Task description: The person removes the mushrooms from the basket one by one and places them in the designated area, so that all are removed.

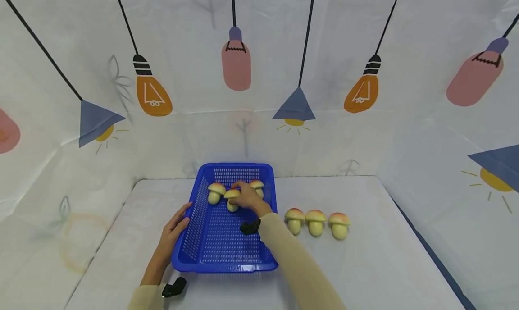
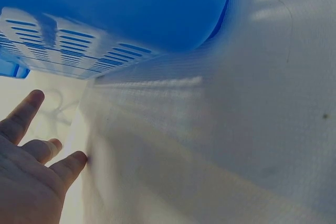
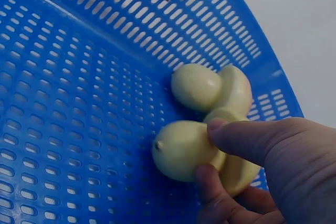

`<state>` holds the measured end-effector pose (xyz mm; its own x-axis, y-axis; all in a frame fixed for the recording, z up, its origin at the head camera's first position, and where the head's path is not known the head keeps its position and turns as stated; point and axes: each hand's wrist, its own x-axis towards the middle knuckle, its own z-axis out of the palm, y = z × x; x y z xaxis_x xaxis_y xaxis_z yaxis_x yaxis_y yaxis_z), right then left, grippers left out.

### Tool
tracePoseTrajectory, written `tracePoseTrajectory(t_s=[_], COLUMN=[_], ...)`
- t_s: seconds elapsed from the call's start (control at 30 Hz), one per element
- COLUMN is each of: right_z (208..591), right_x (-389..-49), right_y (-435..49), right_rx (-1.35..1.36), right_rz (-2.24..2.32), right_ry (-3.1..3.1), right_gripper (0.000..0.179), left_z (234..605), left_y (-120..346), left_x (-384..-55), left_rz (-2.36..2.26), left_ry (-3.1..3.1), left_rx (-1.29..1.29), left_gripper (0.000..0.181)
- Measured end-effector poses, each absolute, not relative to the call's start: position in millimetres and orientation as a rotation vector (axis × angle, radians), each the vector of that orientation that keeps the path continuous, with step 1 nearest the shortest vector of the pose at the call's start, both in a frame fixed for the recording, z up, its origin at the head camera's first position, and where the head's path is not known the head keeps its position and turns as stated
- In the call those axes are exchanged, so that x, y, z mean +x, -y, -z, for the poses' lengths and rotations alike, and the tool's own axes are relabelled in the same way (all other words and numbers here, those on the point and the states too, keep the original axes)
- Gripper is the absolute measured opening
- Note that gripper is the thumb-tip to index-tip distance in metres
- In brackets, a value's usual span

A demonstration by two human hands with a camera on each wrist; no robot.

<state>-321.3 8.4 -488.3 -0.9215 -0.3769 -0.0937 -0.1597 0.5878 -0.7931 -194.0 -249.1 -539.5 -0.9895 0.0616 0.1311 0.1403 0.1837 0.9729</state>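
My right hand reaches into a blue plastic basket and pinches a toy mushroom between thumb and fingers. Its pale yellow stem points toward the basket's middle in the right wrist view. On the left of it stands a second mushroom, and a third mushroom is partly hidden behind the hand. All have yellow caps tinged red on top. At the basket's left side, my left hand touches the rim with its fingers extended; in the left wrist view these fingers spread beside the slotted wall.
Right of the basket, three more mushrooms stand in a row on the white table: a near one, a middle one and an outer one. A white printed sheet with lamp drawings hangs behind the table.
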Motion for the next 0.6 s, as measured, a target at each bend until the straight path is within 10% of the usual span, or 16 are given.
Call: tracePoseTrajectory(t_s=[0.6], right_z=[481.8], right_x=[-310.8], right_y=[-7.1], right_rx=[-0.432], right_rz=[1.204], right_ry=[-2.568], right_gripper=[0.044], left_z=[538.8], left_y=[250.1], left_x=[-193.9], left_rz=[1.988], left_ry=[2.362], left_rx=[-0.206], left_gripper=[0.052])
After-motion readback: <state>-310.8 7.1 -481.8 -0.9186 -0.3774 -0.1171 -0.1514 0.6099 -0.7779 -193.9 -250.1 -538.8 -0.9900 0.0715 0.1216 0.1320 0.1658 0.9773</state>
